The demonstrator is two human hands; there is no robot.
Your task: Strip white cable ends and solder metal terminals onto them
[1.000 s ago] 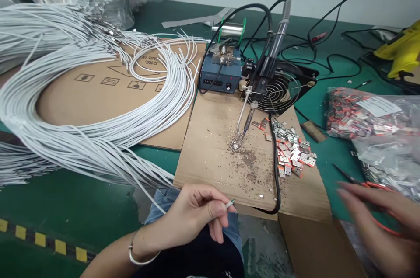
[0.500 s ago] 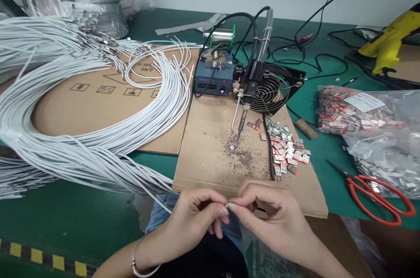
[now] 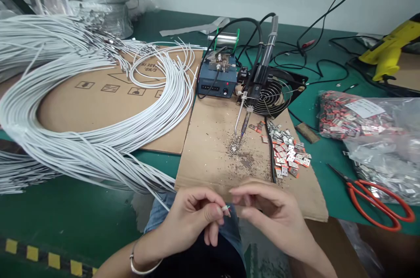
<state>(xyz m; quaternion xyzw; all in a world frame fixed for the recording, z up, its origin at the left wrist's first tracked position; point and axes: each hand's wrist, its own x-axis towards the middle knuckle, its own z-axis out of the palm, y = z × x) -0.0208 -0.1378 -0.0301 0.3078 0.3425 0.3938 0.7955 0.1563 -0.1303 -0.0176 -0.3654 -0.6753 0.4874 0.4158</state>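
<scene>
Between thumb and forefinger, my left hand (image 3: 200,214) pinches the end of a white cable (image 3: 225,209), where short coloured inner wires, green and red among them, stick out. My right hand (image 3: 271,212) is just to the right of that end, thumb and fingers apart, with nothing visible in it. Beyond both hands, a soldering iron (image 3: 246,123) on a stand points down at the cardboard sheet (image 3: 210,164), beside a thin bent feed tube (image 3: 239,114). Metal USB plug parts with orange inserts (image 3: 290,153) lie in a loose pile to its right.
A big bundle of white cables (image 3: 157,125) covers the left side. Behind the iron stand a blue control box (image 3: 216,81), a solder spool (image 3: 226,39) and a fan (image 3: 272,96). Orange-handled scissors (image 3: 377,203), plastic bags of parts (image 3: 357,114) and a yellow tool (image 3: 387,55) lie right.
My right hand has let go of the cable end and moved slightly right, its fingers spreading. The coloured wires now show at the tip. My left hand keeps its pinch.
</scene>
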